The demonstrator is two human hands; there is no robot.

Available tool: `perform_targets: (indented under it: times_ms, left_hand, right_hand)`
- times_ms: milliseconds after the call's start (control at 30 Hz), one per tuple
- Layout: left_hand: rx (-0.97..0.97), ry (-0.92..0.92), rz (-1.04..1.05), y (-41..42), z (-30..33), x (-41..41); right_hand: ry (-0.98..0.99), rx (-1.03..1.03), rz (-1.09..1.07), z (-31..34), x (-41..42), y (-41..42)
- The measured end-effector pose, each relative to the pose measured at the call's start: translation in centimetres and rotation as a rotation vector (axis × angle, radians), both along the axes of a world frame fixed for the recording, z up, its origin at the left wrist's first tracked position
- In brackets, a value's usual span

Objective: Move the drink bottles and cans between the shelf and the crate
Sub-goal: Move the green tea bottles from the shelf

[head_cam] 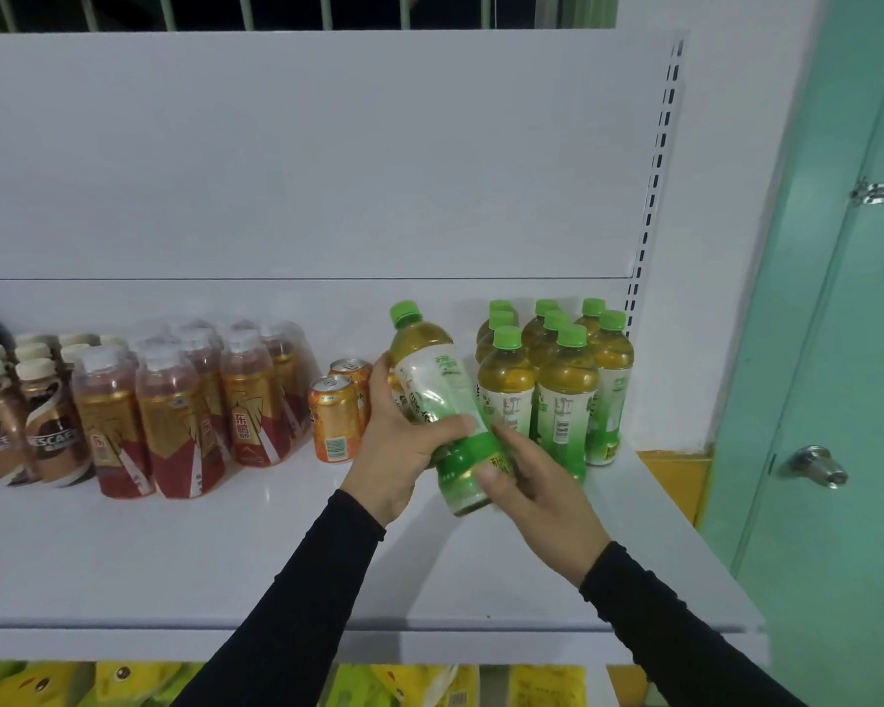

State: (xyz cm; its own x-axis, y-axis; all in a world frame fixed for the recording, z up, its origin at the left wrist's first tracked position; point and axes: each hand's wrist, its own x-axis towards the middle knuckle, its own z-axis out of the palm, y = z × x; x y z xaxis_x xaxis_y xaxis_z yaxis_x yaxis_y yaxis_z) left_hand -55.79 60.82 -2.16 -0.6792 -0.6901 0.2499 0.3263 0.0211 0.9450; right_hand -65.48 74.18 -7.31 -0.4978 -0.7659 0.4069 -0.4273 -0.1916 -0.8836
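A green-capped tea bottle [430, 380] hangs tilted above the white shelf [174, 553], its cap leaning back and left. My left hand [399, 441] grips its middle from the left. My right hand [526, 477] holds its lower end from the right. Just right of it, several matching green tea bottles [557, 390] stand upright in a cluster at the shelf's right end. No crate is in view.
Two orange cans [335, 421] stand left of my left hand. Further left are gold-and-red energy drink bottles [185, 415] and brown coffee bottles [16, 431]. A green door [828, 400] is at the right. Yellow packets [123, 686] lie on the shelf below.
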Motion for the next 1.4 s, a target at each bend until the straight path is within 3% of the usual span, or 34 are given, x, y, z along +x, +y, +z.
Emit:
perform_targets:
  times_ms: [167,367,600,867,1033,1200,1400]
  left_hand:
    - [-0.203,0.001,-0.107,0.2,-0.1,0.2]
    - [-0.423,-0.002,-0.057,0.7,2.0,0.5]
    - [-0.586,-0.057,-0.273,1.9,0.7,0.0]
    - [-0.558,-0.04,-0.31,3.0,0.4,-0.8]
    - [-0.525,-0.032,-0.226,3.2,1.3,-0.7]
    - [-0.282,0.039,-0.151,4.5,1.4,-1.1]
    - [-0.15,0.098,-0.199,6.3,1.2,-2.6]
  right_hand:
    - [0.022,0.074,-0.019,-0.5,-1.0,-0.6]
    - [0.018,0.039,-0.132,-2.8,-2.2,0.4]
    - [0.122,0.093,-0.304,-4.0,-4.2,2.5]
    - [0.226,0.106,-0.399,-4.5,-5.1,4.3]
    - [0.344,0.082,-0.53,-4.0,-5.2,5.9]
    - [0.523,0.043,-0.677,-3.5,-5.4,8.1]
    - [0.508,0.097,-0.699,-3.1,-4.4,11.7]
